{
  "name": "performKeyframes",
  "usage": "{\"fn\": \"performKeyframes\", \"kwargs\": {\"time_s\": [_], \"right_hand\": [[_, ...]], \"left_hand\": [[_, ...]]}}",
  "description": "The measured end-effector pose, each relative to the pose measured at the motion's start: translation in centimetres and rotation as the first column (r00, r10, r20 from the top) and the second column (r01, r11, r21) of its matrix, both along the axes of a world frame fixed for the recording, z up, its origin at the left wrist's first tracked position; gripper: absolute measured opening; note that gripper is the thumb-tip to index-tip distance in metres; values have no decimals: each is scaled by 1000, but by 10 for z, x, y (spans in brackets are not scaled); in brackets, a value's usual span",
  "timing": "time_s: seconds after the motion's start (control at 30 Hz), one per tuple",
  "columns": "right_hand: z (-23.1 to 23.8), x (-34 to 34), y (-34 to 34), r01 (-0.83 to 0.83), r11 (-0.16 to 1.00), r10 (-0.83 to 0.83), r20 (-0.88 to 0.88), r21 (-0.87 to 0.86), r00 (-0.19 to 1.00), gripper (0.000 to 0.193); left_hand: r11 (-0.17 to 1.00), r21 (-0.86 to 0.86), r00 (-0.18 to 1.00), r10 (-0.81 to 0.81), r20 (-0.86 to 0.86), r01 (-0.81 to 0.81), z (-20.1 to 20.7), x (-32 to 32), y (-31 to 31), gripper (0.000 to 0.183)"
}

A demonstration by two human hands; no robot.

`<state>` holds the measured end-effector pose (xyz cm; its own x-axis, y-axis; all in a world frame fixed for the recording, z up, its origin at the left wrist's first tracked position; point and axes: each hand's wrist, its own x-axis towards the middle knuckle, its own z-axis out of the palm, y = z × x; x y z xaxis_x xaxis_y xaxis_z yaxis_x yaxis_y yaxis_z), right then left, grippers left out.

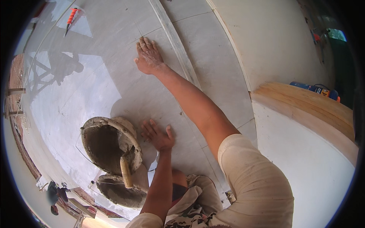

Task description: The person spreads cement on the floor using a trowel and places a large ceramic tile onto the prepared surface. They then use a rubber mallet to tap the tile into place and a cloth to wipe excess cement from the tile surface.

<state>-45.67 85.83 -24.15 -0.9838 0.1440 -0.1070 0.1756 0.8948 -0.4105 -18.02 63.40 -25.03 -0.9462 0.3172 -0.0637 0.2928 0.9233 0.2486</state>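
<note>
My right hand point(149, 57), smeared with grey mortar, lies flat with fingers stretched out on the grey floor tiles point(207, 41). It rests by a tile joint, left of a long pale straight bar point(175, 40). Nearer to me, my left hand point(158, 137) presses flat on the tiles with its fingers spread. Neither hand holds anything. Just left of the left hand stands a mortar-caked bucket point(86, 146) with grey mortar inside. What looks like a trowel lies across its rim, its wooden handle point(125, 171) pointing toward me.
A second mortar-stained bucket point(114, 195) stands nearer to me. At the far left lies a chisel with an orange grip point(72, 16). A pale wall borders the tiles on the right, with a wooden ledge point(304, 108) carrying a blue tube point(310, 87). A thin cord point(47, 36) runs along the left.
</note>
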Motion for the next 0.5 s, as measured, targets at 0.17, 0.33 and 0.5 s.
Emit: {"fn": "performKeyframes", "kwargs": {"time_s": [0.17, 0.33, 0.5], "right_hand": [[58, 80, -4, 182, 832, -318, -182, -524, 930, 49], [63, 245, 0, 475, 833, -528, -149, -282, 836, 56], [60, 381, -22, 617, 787, -615, 59, -18, 786, 70]], "left_hand": [[1000, 12, 996, -9, -87, 10, -5, 2, -3, 79], [999, 24, 993, -21, -114, 24, 3, 2, 0, 78], [997, 62, 991, -33, -128, 41, 2, 2, 0, 80]]}}
